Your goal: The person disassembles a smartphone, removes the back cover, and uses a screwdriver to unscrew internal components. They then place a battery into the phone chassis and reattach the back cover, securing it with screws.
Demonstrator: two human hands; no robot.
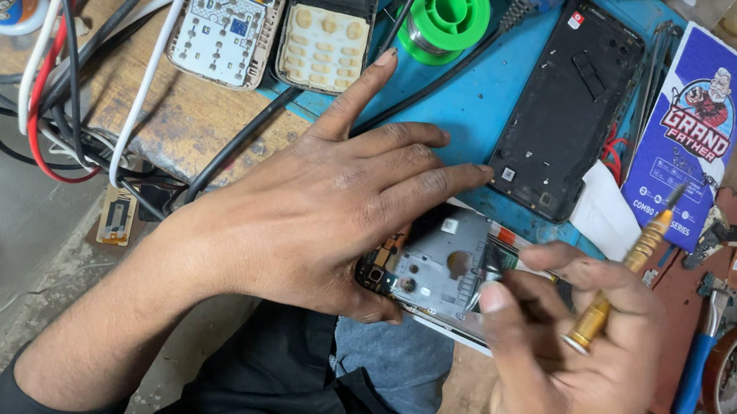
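I see the opened phone (442,272) at the worktop's (178,115) near edge, under my left hand (318,219), whose fingers are spread across it. My right hand (559,362) pinches a brass screwdriver (626,275) just right of it. A black phone back (566,110) lies on the blue mat (481,107) behind.

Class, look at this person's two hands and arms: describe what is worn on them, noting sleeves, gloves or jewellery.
Both hands are bare: no gloves, rings or watch show. The left hand leads to a forearm bare up to a dark sleeve pushed up near the elbow. The right hand is seen only to the wrist, so its sleeve cannot be told.
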